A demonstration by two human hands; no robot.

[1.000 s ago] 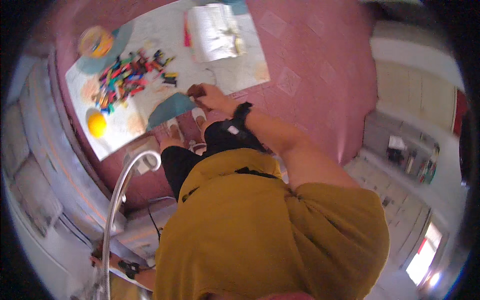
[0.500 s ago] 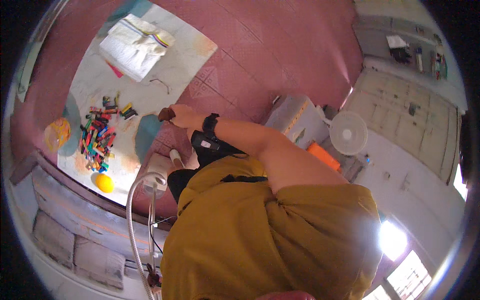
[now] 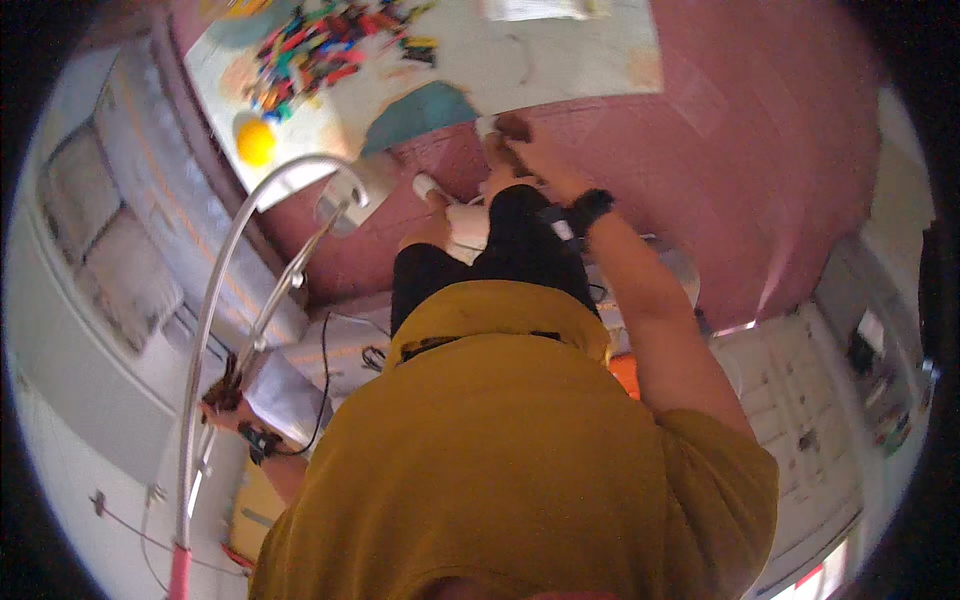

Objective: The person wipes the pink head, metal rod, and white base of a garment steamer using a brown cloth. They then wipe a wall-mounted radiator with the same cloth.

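The right hand [image 3: 540, 157] is near the mat [image 3: 590, 60], the left hand [image 3: 222, 412] beside the curved metal pole [image 3: 211, 295]; fingers are blurred, so their opening and hold I cannot tell. Coloured pieces [image 3: 325, 50] lie heaped far left, untouched; work seems unfinished.

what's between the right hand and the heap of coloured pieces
Head view: a teal patch on the pale surface, then a blurred white shoe near the right hand.

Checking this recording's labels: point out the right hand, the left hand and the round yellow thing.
Right hand [image 3: 530, 152], head view: middle of the hand.
Left hand [image 3: 224, 411], head view: middle of the hand.
Round yellow thing [image 3: 256, 142], head view: middle of its visible surface.
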